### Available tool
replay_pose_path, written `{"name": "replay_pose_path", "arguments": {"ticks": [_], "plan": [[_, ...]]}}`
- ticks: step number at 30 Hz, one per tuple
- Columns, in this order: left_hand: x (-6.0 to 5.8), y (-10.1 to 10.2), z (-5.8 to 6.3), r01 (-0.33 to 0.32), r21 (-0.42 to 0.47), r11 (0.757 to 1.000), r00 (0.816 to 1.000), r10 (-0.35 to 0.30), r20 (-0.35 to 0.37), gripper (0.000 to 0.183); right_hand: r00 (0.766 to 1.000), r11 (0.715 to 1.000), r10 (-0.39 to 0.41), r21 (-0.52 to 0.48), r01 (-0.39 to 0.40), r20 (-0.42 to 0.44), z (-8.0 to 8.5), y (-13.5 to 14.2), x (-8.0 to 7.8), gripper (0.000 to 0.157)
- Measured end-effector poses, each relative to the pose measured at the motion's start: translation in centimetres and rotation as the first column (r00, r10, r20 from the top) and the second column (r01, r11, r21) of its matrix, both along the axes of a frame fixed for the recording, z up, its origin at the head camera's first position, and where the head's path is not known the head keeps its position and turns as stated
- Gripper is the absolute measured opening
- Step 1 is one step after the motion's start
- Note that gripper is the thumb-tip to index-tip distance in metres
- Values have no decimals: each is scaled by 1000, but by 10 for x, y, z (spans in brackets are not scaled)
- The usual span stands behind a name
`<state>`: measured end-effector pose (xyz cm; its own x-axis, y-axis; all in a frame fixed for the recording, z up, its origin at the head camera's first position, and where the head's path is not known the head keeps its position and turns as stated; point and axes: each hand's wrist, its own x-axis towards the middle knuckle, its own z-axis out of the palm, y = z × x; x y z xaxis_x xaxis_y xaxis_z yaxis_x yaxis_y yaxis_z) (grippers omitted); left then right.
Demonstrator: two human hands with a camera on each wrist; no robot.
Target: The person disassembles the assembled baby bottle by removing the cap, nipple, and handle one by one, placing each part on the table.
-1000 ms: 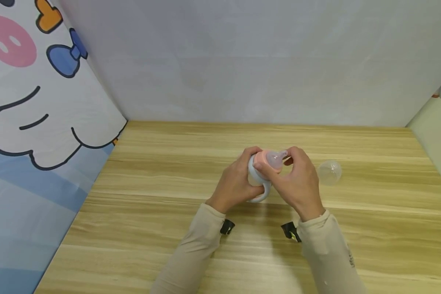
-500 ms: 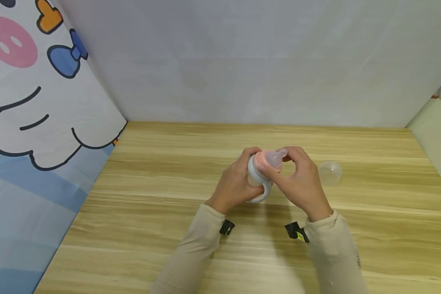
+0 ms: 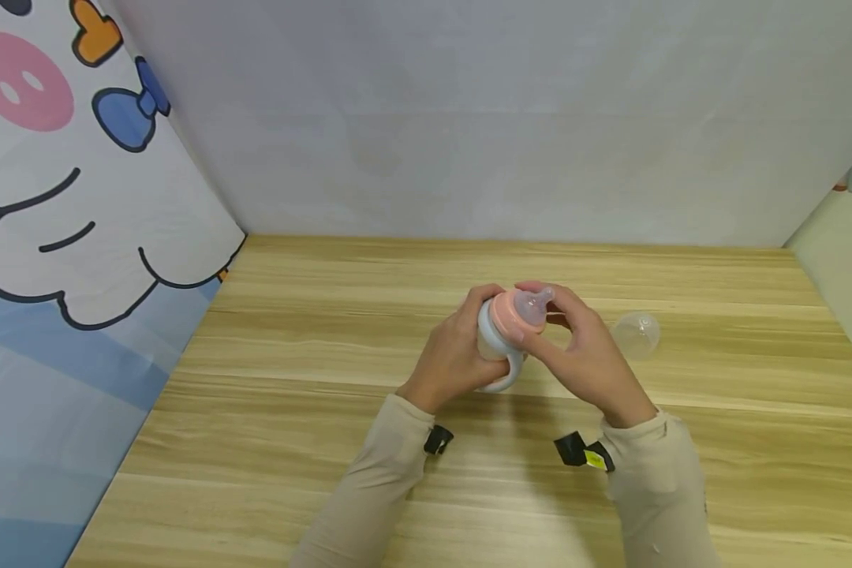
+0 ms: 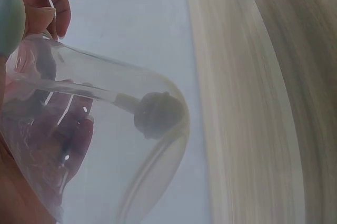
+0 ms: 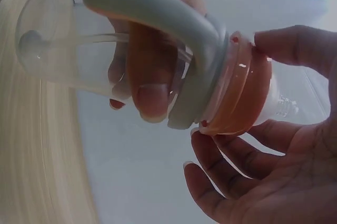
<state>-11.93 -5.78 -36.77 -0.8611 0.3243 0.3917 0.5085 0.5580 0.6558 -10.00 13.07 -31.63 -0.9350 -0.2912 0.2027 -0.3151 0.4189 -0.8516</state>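
A clear baby bottle (image 4: 126, 145) is held tilted above the table, its teat end pointing up and to the right in the head view. Inside it runs a straw with a weighted ball (image 4: 158, 114). My left hand (image 3: 454, 347) grips the bottle's body beside the pale grey handle (image 5: 152, 10). My right hand (image 3: 585, 355) pinches the pink screw collar (image 5: 239, 84) between thumb and fingers. From the collar rises the translucent teat (image 3: 532, 304), which no finger covers in the head view.
A clear domed cap (image 3: 637, 334) lies on the wooden table (image 3: 312, 331) to the right of my right hand. A white backdrop (image 3: 511, 118) stands behind the table, and a cartoon-printed panel (image 3: 99, 189) borders it on the left.
My right hand has turned around the pink collar, its wrist swinging right and its fingers moving off the teat's tip. The left hand and bottle stay nearly still.
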Motion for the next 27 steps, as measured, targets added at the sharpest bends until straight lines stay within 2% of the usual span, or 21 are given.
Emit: {"name": "replay_pose_path", "arguments": {"ticks": [5, 14, 27], "plan": [[0, 0, 0, 7, 3, 1000, 1000, -7, 2, 82, 1000, 1000, 16, -11, -15, 21, -1, 0, -1, 57], [0, 0, -2, 16, -4, 1000, 1000, -15, 22, 81, 1000, 1000, -5, -29, 5, 12, -2, -5, 0, 59], [-1, 0, -3, 18, -11, 1000, 999, -17, 43, 83, 999, 992, -27, -123, 24, -18, 0, -4, 2, 59]]}}
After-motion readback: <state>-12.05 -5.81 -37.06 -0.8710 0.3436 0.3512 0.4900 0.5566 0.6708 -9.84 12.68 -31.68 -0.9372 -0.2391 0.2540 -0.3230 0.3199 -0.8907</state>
